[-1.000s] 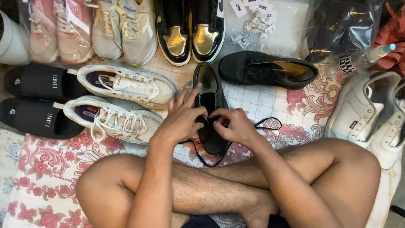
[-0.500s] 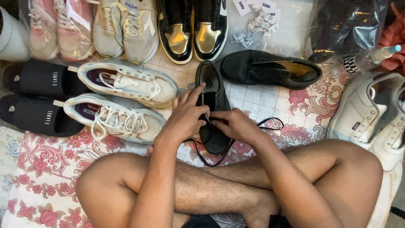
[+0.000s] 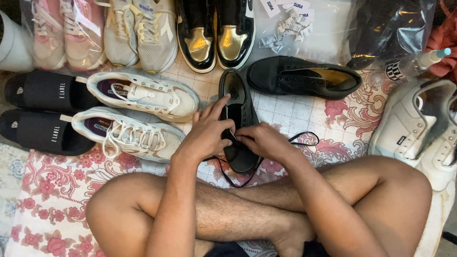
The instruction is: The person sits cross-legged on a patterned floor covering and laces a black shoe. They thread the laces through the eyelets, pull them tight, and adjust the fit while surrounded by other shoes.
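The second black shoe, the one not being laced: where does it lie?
The second black shoe lies on its side, upper centre-right of the head view, beyond the right hand.

2 white sneakers [image 3: 143, 114], 2 gold-toed black shoes [image 3: 215, 33], floral cloth [image 3: 43, 190], spray bottle [image 3: 414, 64]

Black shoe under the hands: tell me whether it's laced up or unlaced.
Partly unlaced: the black shoe has its lace trailing loose on the cloth, while both hands pinch lace at its eyelets.
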